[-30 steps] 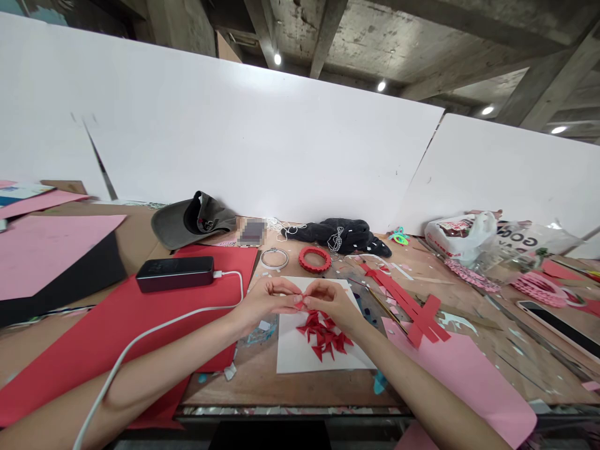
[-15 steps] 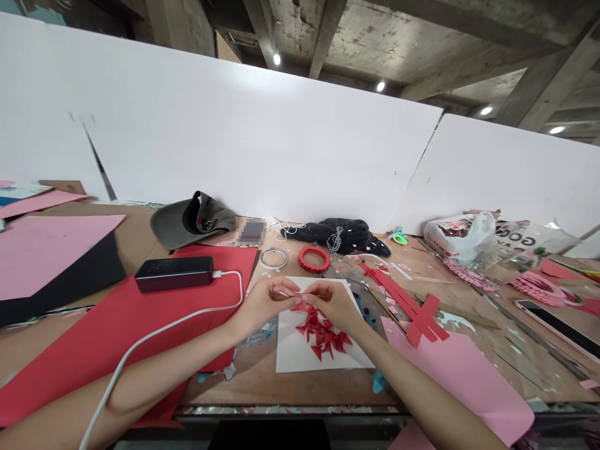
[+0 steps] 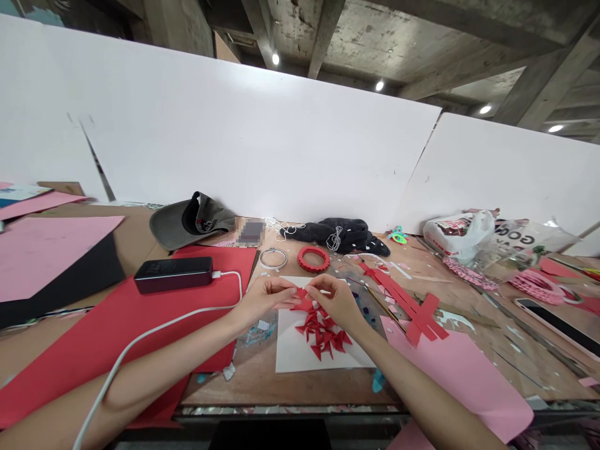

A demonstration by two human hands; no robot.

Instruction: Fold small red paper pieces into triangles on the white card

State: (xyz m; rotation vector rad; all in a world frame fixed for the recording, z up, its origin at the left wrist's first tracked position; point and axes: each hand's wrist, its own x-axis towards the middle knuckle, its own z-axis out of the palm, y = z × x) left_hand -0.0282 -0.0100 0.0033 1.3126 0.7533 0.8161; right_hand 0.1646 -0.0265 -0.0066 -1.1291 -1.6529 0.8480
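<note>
My left hand and my right hand meet over a white sheet, and both pinch one small folded red paper piece between their fingertips. Just below them, on the sheet, lies a pile of several similar folded red paper pieces. The fingers of both hands are curled together.
A large red sheet lies at left with a black power bank and its white cable. Behind are a red paper ring, a tape ring, a grey cap and black cloth. Red strips and pink paper lie at right.
The red piece between my fingertips has been opened or turned and shows more. Both hands stay in almost the same place.
</note>
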